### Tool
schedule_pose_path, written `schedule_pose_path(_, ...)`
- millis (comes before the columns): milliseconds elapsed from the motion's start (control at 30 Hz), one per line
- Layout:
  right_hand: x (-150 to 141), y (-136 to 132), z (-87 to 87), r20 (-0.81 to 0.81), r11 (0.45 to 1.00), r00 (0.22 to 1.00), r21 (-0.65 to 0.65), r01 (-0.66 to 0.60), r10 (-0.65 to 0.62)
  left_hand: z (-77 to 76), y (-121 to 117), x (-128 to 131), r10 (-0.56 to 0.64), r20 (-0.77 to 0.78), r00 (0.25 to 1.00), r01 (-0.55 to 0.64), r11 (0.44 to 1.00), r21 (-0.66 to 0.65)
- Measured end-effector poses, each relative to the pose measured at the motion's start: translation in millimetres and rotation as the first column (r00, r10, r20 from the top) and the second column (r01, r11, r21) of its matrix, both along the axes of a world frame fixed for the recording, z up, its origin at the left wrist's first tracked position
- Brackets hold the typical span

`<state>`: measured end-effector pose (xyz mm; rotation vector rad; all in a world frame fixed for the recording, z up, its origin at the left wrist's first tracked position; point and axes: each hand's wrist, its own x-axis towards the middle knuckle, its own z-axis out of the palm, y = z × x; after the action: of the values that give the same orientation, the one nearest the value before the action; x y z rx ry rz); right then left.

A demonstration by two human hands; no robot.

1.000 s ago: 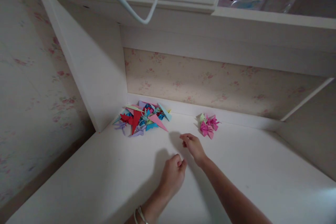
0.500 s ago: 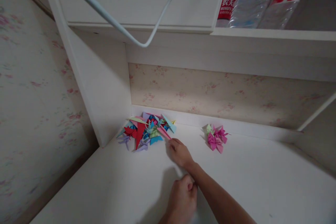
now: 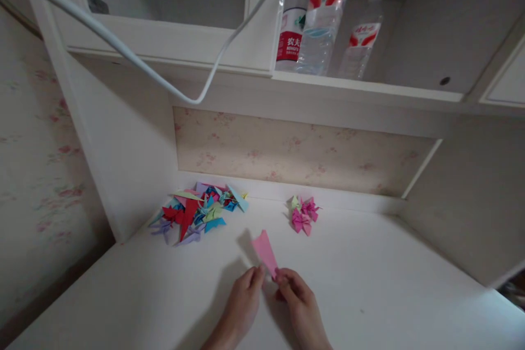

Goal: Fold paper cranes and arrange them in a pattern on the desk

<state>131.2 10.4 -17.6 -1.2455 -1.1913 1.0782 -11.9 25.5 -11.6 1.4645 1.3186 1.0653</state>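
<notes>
My right hand (image 3: pixel 301 303) pinches the narrow lower end of a folded pink paper piece (image 3: pixel 265 251), whose wider end points up and away from me above the desk. Just left of it is my left hand (image 3: pixel 245 298), closed, its thumb and forefinger together near the paper's edge; I cannot see anything in it. At the back left lies a pile of folded paper pieces (image 3: pixel 188 216) in red, blue, purple, green and pink. Further right, a smaller cluster of pink origami (image 3: pixel 301 220) sits with one pale green piece (image 3: pixel 295 203) among it.
The white desk (image 3: pixel 361 279) runs back to a flowered wall panel (image 3: pixel 262 145). Overhead, a shelf (image 3: pixel 369 87) holds plastic bottles (image 3: pixel 326 16). A white cable or tube (image 3: pixel 135 60) hangs across the upper view. A white side panel (image 3: pixel 127 136) stands at left.
My right hand has drawn the pink paper away from the pile, back toward me. My hands were crossed at the forearm and are now side by side. The view has shifted right.
</notes>
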Motion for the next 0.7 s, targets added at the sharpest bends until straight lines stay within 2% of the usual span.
schedule_pose_path(100,-3,-14,2.8,-0.058,0.995,0.994,0.037,-0.090,0.092,-1.3,3,0,-0.014,0.088,0.996,0.015,1.000,-0.009)
schedule_pose_path(200,-10,-17,0.2,-0.110,0.983,0.977,0.045,-0.177,0.181,-3.0,5,1,0.009,0.179,0.984,-0.007,1.000,-0.008)
schedule_pose_path(333,-15,-16,-7.0,-0.075,0.993,0.990,0.024,-0.116,0.118,-1.2,5,0,0.082,0.295,0.952,-0.053,0.993,-0.105)
schedule_pose_path(467,-11,-15,-5.4,-0.018,0.992,0.992,0.027,-0.124,0.125,3.2,-1,-2,0.082,0.394,0.915,0.004,0.977,-0.213)
schedule_pose_path(567,-9,-15,-2.2,-0.028,0.989,0.988,0.020,-0.149,0.149,3.8,-4,-4,0.100,0.424,0.900,0.002,0.973,-0.232)
schedule_pose_path(700,-10,-16,0.9,-0.131,0.987,0.978,0.009,-0.162,0.162,6.4,-2,-10,0.144,0.522,0.841,-0.038,0.977,-0.208)
